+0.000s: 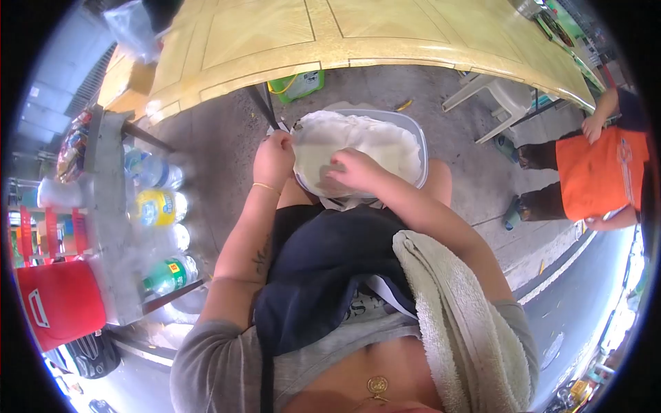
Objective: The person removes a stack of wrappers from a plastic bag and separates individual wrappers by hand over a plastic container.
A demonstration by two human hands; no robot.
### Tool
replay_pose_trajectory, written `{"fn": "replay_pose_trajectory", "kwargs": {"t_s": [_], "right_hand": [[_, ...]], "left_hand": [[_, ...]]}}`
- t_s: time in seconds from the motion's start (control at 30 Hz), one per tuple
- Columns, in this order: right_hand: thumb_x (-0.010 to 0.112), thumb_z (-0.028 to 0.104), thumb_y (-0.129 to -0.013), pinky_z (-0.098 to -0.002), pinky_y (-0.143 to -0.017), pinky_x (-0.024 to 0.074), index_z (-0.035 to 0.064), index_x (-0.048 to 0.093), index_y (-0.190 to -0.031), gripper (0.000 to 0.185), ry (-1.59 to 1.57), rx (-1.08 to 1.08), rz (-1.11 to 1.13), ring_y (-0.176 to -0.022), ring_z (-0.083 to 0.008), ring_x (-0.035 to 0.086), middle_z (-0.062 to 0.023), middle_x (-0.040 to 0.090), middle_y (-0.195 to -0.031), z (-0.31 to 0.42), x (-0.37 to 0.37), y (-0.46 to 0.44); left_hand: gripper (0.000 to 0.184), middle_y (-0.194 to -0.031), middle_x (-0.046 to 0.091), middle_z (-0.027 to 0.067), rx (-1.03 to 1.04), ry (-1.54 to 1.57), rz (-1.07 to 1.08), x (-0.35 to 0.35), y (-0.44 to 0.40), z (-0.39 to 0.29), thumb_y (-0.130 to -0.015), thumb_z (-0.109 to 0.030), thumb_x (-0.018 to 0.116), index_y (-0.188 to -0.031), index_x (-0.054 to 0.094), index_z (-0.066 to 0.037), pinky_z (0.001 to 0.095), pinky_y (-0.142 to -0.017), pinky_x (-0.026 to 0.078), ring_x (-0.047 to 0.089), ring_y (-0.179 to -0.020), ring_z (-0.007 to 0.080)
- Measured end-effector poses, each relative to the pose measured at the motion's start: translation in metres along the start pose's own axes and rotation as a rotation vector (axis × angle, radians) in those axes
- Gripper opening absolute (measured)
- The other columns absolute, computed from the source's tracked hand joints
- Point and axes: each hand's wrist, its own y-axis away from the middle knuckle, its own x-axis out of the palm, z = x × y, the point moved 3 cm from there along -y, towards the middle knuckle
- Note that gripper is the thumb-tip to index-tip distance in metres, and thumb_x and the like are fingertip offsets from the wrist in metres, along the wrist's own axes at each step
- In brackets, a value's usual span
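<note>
A pale plastic tub rests on my lap, with a white crumpled lining that looks like cloth or paper. Inside lies a flatter, cream-coloured surface. At the tub's left rim, my left hand is closed, its fingers curled; whatever they hold is hidden. My right hand reaches over the tub's middle with bent fingers drawn together. Anything between them is too small to make out. A dark apron covers my front, and a light towel hangs over my shoulder.
A yellow-covered table stands ahead, with a green container beneath it. On the left, several plastic bottles stand near a red cooler. To the right are a white plastic chair and a person with an orange apron.
</note>
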Motion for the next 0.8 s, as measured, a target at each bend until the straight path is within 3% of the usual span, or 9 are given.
{"fn": "replay_pose_trajectory", "kwargs": {"t_s": [0.13, 0.17, 0.27, 0.3, 0.4, 0.5, 0.6, 0.7, 0.8], "right_hand": [[0.077, 0.028, -0.080, -0.0421, -0.087, 0.0513, 0.0056, 0.067, -0.108, 0.037, 0.027, 0.032, -0.053, -0.099, -0.0366, 0.063, -0.0186, 0.063, -0.107, 0.015, 0.012, -0.027], [0.077, 0.028, -0.080, -0.0419, -0.087, 0.0514, 0.0056, 0.067, -0.107, 0.036, 0.028, 0.078, -0.052, -0.098, -0.0359, 0.063, -0.0182, 0.063, -0.105, 0.014, 0.014, -0.031], [0.078, 0.027, -0.080, -0.0410, -0.086, 0.0517, 0.0048, 0.068, -0.105, 0.035, -0.040, 0.140, -0.021, -0.095, -0.0341, 0.064, -0.0172, 0.063, -0.104, 0.004, 0.015, -0.031], [0.078, 0.027, -0.079, -0.0407, -0.086, 0.0519, 0.0045, 0.068, -0.104, 0.034, -0.075, 0.154, -0.009, -0.095, -0.0336, 0.064, -0.0169, 0.063, -0.104, -0.003, 0.015, -0.027], [0.080, 0.030, -0.079, -0.0402, -0.088, 0.0512, 0.0022, 0.068, -0.102, 0.038, -0.357, 0.292, -0.031, -0.095, -0.0332, 0.063, -0.0173, 0.062, -0.103, -0.020, 0.019, -0.015], [0.079, 0.028, -0.077, -0.0444, -0.081, 0.0515, 0.0007, 0.067, -0.097, 0.035, -0.175, 0.210, -0.123, -0.094, -0.0391, 0.063, -0.0237, 0.062, -0.104, -0.003, 0.018, -0.005], [0.081, 0.030, -0.079, -0.0374, -0.081, 0.0539, -0.0010, 0.065, -0.106, 0.044, 0.062, -0.019, -0.100, -0.091, -0.0295, 0.064, -0.0187, 0.061, -0.104, 0.027, 0.019, -0.001], [0.081, 0.033, -0.078, -0.0404, -0.085, 0.0526, 0.0005, 0.062, -0.107, 0.047, -0.241, 0.204, 0.026, -0.098, -0.0305, 0.063, -0.0190, 0.060, -0.112, 0.054, 0.002, -0.007], [0.077, 0.042, -0.083, -0.0440, -0.085, 0.0520, 0.0041, 0.058, -0.109, 0.050, -0.718, 0.309, 0.083, -0.099, -0.0297, 0.062, -0.0156, 0.060, -0.114, 0.031, 0.010, -0.001]], "left_hand": [[0.018, -0.094, 0.070, 0.0212, 0.129, -0.212, 0.034, -0.009, 0.010, -0.021, -0.085, -0.020, 0.064, -0.095, 0.070, -0.006, 0.0443, -0.080, 0.054, 0.068, -0.087, 0.0375], [0.022, -0.101, 0.069, 0.0210, 0.094, -0.287, 0.107, -0.015, 0.011, -0.032, -0.084, -0.021, 0.068, -0.101, 0.071, -0.008, 0.0443, -0.086, 0.053, 0.066, -0.096, 0.0382], [0.031, -0.109, 0.066, 0.0202, 0.029, -0.249, 0.048, 0.012, 0.007, -0.020, -0.082, -0.021, 0.072, -0.110, 0.069, -0.009, 0.0460, -0.092, 0.050, 0.059, -0.109, 0.0410], [0.039, -0.119, 0.062, 0.0200, -0.043, -0.247, 0.118, 0.018, 0.004, -0.019, -0.080, -0.023, 0.075, -0.116, 0.067, -0.011, 0.0473, -0.097, 0.048, 0.052, -0.116, 0.0439], [0.030, -0.124, 0.059, 0.0190, -0.051, -0.184, 0.103, 0.024, 0.005, -0.024, -0.081, -0.019, 0.073, -0.109, 0.069, -0.011, 0.0476, -0.097, 0.047, 0.051, -0.118, 0.0434], [0.019, -0.128, 0.056, 0.0156, -0.066, -0.051, 0.109, 0.044, -0.001, -0.001, -0.082, -0.016, 0.068, -0.100, 0.072, -0.011, 0.0478, -0.097, 0.047, 0.048, -0.121, 0.0426], [0.016, -0.126, 0.058, 0.0124, -0.101, -0.184, 0.102, 0.026, 0.003, -0.022, -0.081, -0.014, 0.065, -0.094, 0.073, -0.010, 0.0474, -0.096, 0.048, 0.049, -0.120, 0.0403], [0.014, -0.126, 0.059, 0.0108, 0.033, -0.314, -0.015, 0.014, 0.015, -0.055, -0.081, -0.015, 0.064, -0.091, 0.073, -0.011, 0.0467, -0.094, 0.048, 0.051, -0.118, 0.0385], [0.011, -0.117, 0.063, 0.0123, 0.106, -0.127, 0.009, 0.021, 0.012, -0.050, -0.080, -0.013, 0.063, -0.087, 0.070, -0.009, 0.0461, -0.092, 0.049, 0.056, -0.111, 0.0372]]}}
